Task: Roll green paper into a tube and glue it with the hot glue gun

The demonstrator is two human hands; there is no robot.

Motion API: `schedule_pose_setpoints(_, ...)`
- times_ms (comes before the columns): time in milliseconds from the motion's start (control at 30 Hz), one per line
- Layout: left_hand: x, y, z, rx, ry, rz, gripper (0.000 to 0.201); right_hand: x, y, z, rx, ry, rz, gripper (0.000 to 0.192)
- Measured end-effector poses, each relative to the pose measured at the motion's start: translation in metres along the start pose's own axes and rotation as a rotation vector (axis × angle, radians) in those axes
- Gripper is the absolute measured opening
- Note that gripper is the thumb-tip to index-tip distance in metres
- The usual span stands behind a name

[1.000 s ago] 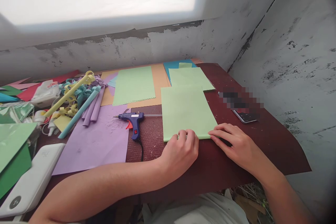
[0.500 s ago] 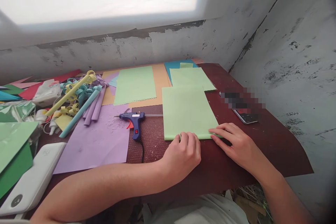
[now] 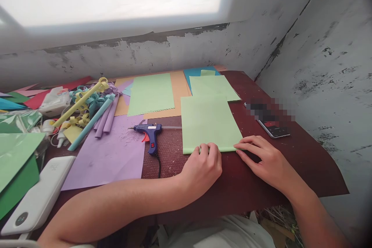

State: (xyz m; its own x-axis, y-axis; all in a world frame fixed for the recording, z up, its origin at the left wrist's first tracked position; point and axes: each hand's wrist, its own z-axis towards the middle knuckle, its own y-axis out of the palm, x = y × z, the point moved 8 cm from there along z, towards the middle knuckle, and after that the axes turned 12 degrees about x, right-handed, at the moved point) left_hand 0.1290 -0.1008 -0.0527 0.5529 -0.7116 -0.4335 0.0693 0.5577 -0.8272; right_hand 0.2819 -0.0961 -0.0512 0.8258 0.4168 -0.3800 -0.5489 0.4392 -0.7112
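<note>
hands barely moved | green sheet [image 3: 208, 122] long axis away | left hand [image 3: 203, 168] curled, apparently pinching near edge | right hand [image 3: 263, 159] flat on corner

Both forearms are bare, with no sleeves, watch or rings showing on the left hand [image 3: 203, 170] or the right hand [image 3: 266, 161]. Below the bench [image 3: 305, 170] edge, a pale garment [image 3: 221, 232] (whitish, creased) covers the person's lap.
</note>
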Motion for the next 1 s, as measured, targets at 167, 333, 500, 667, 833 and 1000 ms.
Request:
schedule_pose_setpoints(167, -0.001, -0.005, 0.001, 0.073, -0.014, 0.025, 0.028, 0.002, 0.001, 0.000, -0.002, 0.002, -0.007, 0.018)
schedule_pose_setpoints(333, 0.001, -0.011, -0.002, 0.171, -0.047, 0.073, 0.030, 0.003, 0.003, 0.000, -0.010, 0.001, -0.003, 0.018)
schedule_pose_setpoints(500, 0.004, -0.007, -0.004, 0.150, -0.028, 0.051, 0.033, 0.004, 0.003, 0.002, 0.002, -0.005, -0.015, 0.018)
schedule_pose_setpoints(667, 0.003, -0.003, -0.003, 0.118, -0.015, 0.047, 0.035, 0.005, 0.004, 0.004, 0.002, -0.005, -0.022, 0.020)
schedule_pose_setpoints(833, 0.002, 0.002, -0.001, 0.028, -0.003, 0.012, 0.038, 0.004, 0.003, 0.004, 0.017, 0.001, -0.039, 0.016)
schedule_pose_setpoints(1000, 0.000, 0.002, 0.001, 0.000, -0.009, 0.031, 0.039, 0.004, 0.001, 0.003, 0.024, 0.002, -0.014, 0.014)
